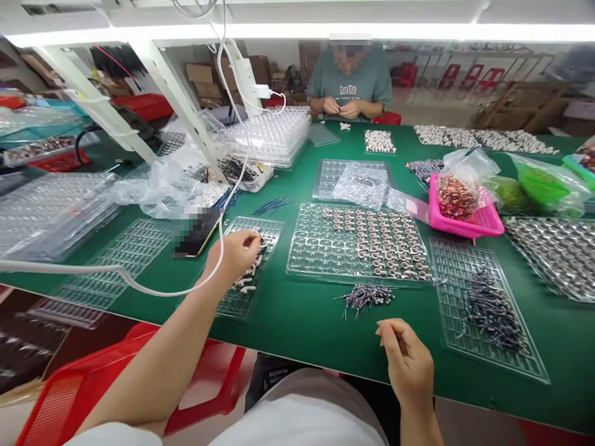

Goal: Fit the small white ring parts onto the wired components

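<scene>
Left hand (236,253) reaches to the centre-left of the frame, fingers curled down over a small clear tray (246,267) and closing on one of the small white parts (247,282) lying in it; whether a part is already pinched cannot be told. Right hand (406,359), lower right of centre, hovers loosely curled just above the green table (302,322), thumb meeting forefinger; anything held there is too small to see. Judged by size, the white parts are light, rigid and easily dropped, best taken by fingertip pinch across the body. One loose heap of thin dark pins (367,296) lies just above the right hand; these look fine and bendable, best lifted by the shank. One large clear tray (357,244) at centre holds rows of parts, too many to count. One pink basket (465,220) stands at right. One other person (351,80) sits at top centre.
</scene>
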{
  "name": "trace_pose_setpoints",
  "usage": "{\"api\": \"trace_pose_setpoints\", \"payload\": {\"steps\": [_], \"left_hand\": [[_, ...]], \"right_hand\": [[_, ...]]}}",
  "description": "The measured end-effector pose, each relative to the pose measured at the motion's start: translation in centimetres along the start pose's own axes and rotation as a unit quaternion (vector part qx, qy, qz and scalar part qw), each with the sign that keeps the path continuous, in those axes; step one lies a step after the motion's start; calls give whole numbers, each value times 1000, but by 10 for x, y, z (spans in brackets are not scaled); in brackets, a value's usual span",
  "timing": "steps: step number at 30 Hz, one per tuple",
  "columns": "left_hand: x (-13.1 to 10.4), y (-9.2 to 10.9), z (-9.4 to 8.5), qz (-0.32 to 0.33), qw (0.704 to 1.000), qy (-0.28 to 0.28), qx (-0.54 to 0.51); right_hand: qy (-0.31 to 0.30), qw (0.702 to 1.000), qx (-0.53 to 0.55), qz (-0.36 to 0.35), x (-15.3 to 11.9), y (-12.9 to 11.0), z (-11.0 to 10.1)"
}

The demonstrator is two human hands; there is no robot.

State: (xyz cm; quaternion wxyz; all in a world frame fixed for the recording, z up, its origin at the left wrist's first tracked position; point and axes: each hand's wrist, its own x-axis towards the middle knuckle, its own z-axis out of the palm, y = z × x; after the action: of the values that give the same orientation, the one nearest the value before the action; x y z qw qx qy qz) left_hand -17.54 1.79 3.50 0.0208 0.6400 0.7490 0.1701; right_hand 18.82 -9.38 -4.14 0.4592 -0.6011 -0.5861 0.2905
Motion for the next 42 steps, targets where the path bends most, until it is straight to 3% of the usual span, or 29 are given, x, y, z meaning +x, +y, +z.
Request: {"api": "trace_pose_setpoints", "payload": {"steps": [3, 5, 9, 12, 16, 19, 22, 25, 29, 35, 38, 42], "left_hand": [[15, -16, 1, -8, 999, 15, 36], [22, -9, 7, 23, 999, 10, 43], [32, 35, 28, 135, 990, -33, 18], [53, 76, 47, 188, 980, -64, 1], [100, 112, 68, 171, 981, -92, 5], [128, 122, 81, 138, 981, -137, 16], [138, 125, 92, 108, 980, -166, 21], [135, 126, 100, 80, 984, -160, 13], [127, 130, 103, 53, 992, -111, -24], [106, 136, 84, 53, 991, -54, -111], [72, 141, 70, 73, 979, -85, -168], [1, 149, 55, 105, 940, -173, -276]], "right_hand": [[-8, 1000, 6, -15, 1, -3, 0], [-11, 1000, 9, -25, 2, -6, 1], [-17, 999, 8, -35, 3, -10, 1], [-18, 999, 4, -47, 2, -10, 2], [-22, 998, -1, -57, 2, -9, 2], [-17, 997, 6, -69, 2, -10, 2], [-11, 997, 16, -78, 2, -11, 3], [-10, 997, 22, -79, 2, -12, 4], [-13, 997, 23, -78, 2, -14, 4], [-6, 996, 20, -82, 3, -13, 5], [-6, 997, 24, -69, 4, -12, 6], [-22, 999, 23, -32, 3, -15, 0]]}}
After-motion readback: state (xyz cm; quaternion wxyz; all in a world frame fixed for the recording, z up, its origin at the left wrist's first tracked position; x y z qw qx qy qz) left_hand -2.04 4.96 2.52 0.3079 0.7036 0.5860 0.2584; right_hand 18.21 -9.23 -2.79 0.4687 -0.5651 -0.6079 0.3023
